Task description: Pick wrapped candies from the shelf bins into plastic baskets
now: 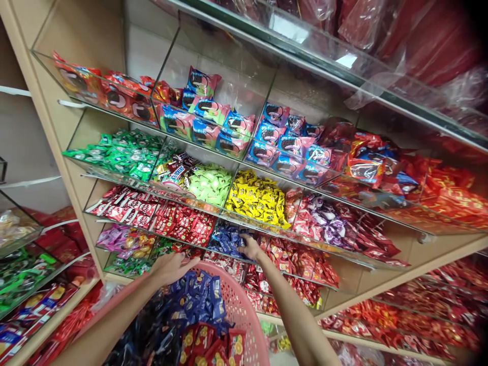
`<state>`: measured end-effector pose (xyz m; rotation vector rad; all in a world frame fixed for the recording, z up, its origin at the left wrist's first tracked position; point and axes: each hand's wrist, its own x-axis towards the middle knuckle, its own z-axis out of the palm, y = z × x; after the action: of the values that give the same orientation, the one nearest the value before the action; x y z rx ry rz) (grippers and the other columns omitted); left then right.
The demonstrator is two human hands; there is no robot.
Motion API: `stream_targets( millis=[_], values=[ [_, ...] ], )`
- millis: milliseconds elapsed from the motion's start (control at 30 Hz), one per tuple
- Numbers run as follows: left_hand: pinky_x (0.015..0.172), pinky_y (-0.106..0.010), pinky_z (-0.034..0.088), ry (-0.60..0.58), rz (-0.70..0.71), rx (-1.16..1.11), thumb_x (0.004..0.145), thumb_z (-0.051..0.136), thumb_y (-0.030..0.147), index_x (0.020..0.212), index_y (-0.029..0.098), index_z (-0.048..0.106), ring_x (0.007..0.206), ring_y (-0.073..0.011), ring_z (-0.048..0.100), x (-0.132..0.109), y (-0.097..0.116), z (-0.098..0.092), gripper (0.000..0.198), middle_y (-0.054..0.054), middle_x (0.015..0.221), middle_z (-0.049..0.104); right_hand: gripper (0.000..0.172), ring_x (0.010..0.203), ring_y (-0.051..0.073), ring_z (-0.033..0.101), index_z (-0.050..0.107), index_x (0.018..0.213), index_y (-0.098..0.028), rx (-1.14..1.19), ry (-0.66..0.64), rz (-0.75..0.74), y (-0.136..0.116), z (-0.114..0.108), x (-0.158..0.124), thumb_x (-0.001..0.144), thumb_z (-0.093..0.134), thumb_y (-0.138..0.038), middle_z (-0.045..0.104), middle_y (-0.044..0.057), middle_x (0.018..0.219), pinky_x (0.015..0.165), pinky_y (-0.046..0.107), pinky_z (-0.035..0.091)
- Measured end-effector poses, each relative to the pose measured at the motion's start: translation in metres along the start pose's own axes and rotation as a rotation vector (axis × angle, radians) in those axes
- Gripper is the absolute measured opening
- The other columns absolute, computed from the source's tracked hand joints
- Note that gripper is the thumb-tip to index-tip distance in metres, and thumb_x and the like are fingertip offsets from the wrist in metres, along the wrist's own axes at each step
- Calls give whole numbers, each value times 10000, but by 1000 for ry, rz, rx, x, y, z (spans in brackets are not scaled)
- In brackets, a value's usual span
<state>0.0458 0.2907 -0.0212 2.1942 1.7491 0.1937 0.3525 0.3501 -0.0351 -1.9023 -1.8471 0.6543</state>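
My right hand [249, 248] reaches to a shelf compartment of blue-wrapped candies [226, 238]. Its thumb and fingers are apart at the candies, and I see nothing held in them. Below, a pink perforated plastic basket [249, 310] holds blue packets [200, 297], dark-wrapped packets [147, 325] and red packets with an orange picture [213, 348]. Over the basket's far rim lies my left hand [171, 267], palm down with fingers stretched out; part of it is hard to make out against the rim.
Clear-walled shelves carry green packets [122, 152], yellow packets [259, 198], purple-and-white candies [324, 218] and blue-and-pink wrapped cakes [206, 114]. Glass dividers and front panels edge the compartments. More shelves with green packets [26, 274] stand at left, and red packets [392, 320] lie at lower right.
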Motion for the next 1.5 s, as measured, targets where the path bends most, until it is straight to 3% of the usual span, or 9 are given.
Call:
stream_targets(
  millis=[233,433,600,833,1067,1233,1500],
  values=[
    [680,-359,419,-22,4,21,728,188,700,764,181,660,816,-308,620,0,-3,3,702,-143,809,688,507,846,193,586,534,1101,-157,132,78,14,-2,5,-5,601,615,-179,643,44,945,793,300,438],
    [667,-360,424,-13,7,24,724,179,706,737,184,652,805,-311,621,-2,0,4,705,-140,789,683,475,818,170,594,491,1091,-144,301,187,45,4,1,-3,622,544,-203,641,41,961,742,272,459],
    [669,-367,422,14,-14,5,687,162,759,678,181,632,805,-322,621,-4,8,5,745,-148,782,681,390,756,176,608,528,984,-123,392,185,102,1,1,-4,608,538,-227,658,51,872,651,257,480],
    [668,-355,421,29,-21,-16,676,181,764,686,177,635,808,-312,625,-3,18,4,742,-146,784,682,311,762,182,607,546,921,-145,299,173,174,-15,14,12,640,571,-275,650,53,865,659,261,471],
    [655,-348,422,44,13,11,712,157,734,708,184,626,776,-304,628,-1,14,1,723,-143,766,682,594,913,273,576,532,958,-134,108,113,282,-22,23,22,415,754,-230,618,130,960,762,338,446],
    [662,-344,417,22,-8,11,712,180,724,725,181,640,789,-302,626,-4,14,0,711,-141,768,682,488,814,227,595,541,926,-161,101,90,264,-16,22,21,473,704,-238,627,71,875,687,297,453],
    [644,-344,418,50,-15,11,699,175,741,657,190,629,766,-301,622,-4,13,4,715,-126,733,675,388,656,171,559,544,909,-159,277,213,167,-14,16,11,528,603,-205,599,0,694,584,256,433]
  ],
)
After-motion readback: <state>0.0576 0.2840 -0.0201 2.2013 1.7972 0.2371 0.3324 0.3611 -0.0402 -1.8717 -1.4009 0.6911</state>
